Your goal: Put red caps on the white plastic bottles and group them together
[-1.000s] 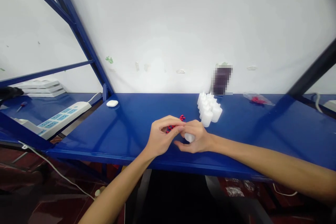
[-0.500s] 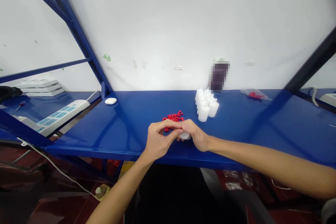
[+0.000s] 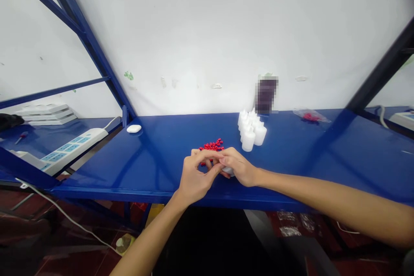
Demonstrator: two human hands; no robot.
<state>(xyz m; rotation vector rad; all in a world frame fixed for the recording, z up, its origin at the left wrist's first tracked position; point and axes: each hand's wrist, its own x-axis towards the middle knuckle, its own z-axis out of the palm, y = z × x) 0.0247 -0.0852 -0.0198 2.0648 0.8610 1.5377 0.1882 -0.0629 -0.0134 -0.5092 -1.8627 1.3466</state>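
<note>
Both my hands meet at the front of the blue table [image 3: 155, 146]. My right hand [image 3: 238, 167] is closed around a white candle-like piece [image 3: 228, 170], mostly hidden under its fingers. Thumb and forefinger of my left hand [image 3: 199, 177] come together at that piece, touching the right fingertips; whatever they pinch is hidden. Just behind the hands lies a loose pile of small red pieces [image 3: 211, 145], partly covered by the left fingers. Farther back to the right, several white candle-like pieces [image 3: 248, 140] with pointed tops stand upright in close rows.
A small white case [image 3: 133, 129] lies at the table's back left. A clear bag [image 3: 311, 116] with red pieces lies at the back right. A pixelated dark object [image 3: 267, 95] stands against the wall. Beyond the left blue post is a power strip [image 3: 73, 148].
The view has shifted slightly. My hands stay together, with the fingers adjusted a little; less of the white piece between them shows now.
</note>
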